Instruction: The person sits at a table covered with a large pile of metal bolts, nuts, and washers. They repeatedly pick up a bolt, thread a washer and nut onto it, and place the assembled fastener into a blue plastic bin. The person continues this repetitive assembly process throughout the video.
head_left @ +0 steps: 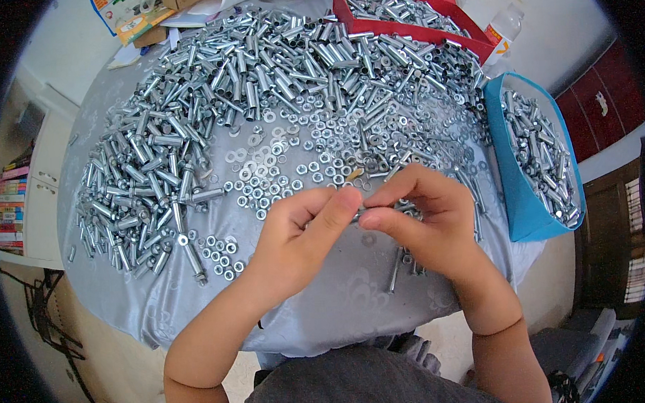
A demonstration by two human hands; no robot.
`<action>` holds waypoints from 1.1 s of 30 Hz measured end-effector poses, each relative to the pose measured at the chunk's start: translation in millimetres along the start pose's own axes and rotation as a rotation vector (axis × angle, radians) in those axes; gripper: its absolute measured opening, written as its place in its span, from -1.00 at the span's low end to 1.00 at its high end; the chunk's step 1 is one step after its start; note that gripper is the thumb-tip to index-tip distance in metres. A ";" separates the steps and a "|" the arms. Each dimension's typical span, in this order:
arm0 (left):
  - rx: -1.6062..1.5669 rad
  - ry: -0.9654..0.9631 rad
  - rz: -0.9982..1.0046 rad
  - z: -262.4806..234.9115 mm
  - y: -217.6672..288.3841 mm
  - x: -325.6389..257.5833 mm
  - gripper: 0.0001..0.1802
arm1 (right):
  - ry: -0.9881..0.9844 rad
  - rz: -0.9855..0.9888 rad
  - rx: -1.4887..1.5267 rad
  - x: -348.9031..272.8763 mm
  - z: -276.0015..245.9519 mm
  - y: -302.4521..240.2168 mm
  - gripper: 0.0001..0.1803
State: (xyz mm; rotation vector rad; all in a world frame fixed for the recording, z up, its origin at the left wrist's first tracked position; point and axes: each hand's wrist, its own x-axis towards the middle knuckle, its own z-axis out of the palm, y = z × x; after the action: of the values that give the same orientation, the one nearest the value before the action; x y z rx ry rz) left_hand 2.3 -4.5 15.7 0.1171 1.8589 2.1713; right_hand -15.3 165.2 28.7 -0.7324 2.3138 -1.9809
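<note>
Left hand (295, 234) and right hand (422, 212) pinch bolt (362, 213) between.

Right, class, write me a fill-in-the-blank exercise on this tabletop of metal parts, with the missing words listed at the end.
1. The left hand and right hand together hold a small metal bolt above a cloth coloured ____.
2. The open box at the table's right edge is ____.
3. The tray at the far side, filled with metal pieces, is ____.
4. The books stand on the person's ____ side.

Missing words: grey; blue; red; left
</note>
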 end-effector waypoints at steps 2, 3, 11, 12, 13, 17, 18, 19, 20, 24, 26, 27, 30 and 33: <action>-0.006 0.023 -0.015 -0.3 3.3 -1.0 -0.59 | 0.015 -0.038 -0.063 1.3 -4.3 -3.2 -0.82; -0.016 0.036 -0.024 -0.5 1.7 -1.5 -0.56 | 0.018 -0.052 -0.099 0.9 -7.0 -2.8 -0.82; -0.218 0.291 -0.024 -10.7 -1.1 9.1 -0.49 | -0.209 -0.164 -0.807 10.4 -41.6 -3.4 -0.81; -0.233 0.299 -0.032 -10.2 -0.3 10.5 -0.49 | -0.253 -0.149 -0.836 10.2 -42.5 -2.2 -0.77; -0.247 0.308 -0.040 -9.4 0.6 11.1 -0.49 | -0.296 -0.134 -0.864 10.3 -42.8 -1.5 -0.73; -0.195 0.314 -0.037 -6.8 0.0 7.7 -0.49 | -0.397 -0.126 -0.865 7.0 -39.3 0.6 -0.71; -0.190 0.316 -0.030 -4.5 1.1 7.3 -0.49 | -0.400 -0.123 -0.874 7.0 -39.5 0.0 -0.70; -0.185 0.318 -0.023 -3.4 1.5 6.7 -0.49 | -0.404 -0.121 -0.882 6.9 -39.7 -0.3 -0.70; -0.166 0.316 -0.023 -3.5 0.2 6.2 -0.49 | -0.419 -0.098 -0.881 6.5 -40.0 -0.1 -0.70; -0.150 0.291 -0.003 -5.5 -3.3 8.2 -0.49 | -0.422 -0.065 -0.847 6.9 -40.4 1.4 -0.76; -0.162 0.276 0.007 -7.3 -4.3 9.0 -0.49 | -0.404 -0.076 -0.829 7.6 -39.3 1.5 -0.80; -0.163 0.271 0.006 -7.9 -5.7 9.6 -0.50 | -0.398 -0.082 -0.828 7.6 -38.8 1.5 -0.81; -0.139 0.261 -0.018 -8.2 -8.6 11.9 -0.50 | -0.350 -0.102 -0.772 9.4 -35.1 2.0 -0.83; -0.092 0.252 -0.025 -7.6 -10.8 11.9 -0.50 | -0.323 0.020 -0.575 8.9 -32.0 -1.8 -0.86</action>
State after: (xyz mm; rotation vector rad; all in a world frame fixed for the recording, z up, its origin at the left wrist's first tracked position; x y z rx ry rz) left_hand -9.3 -7.2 2.4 -0.2064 1.8695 2.3408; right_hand -32.3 191.7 39.4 -0.9539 2.6582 -1.0666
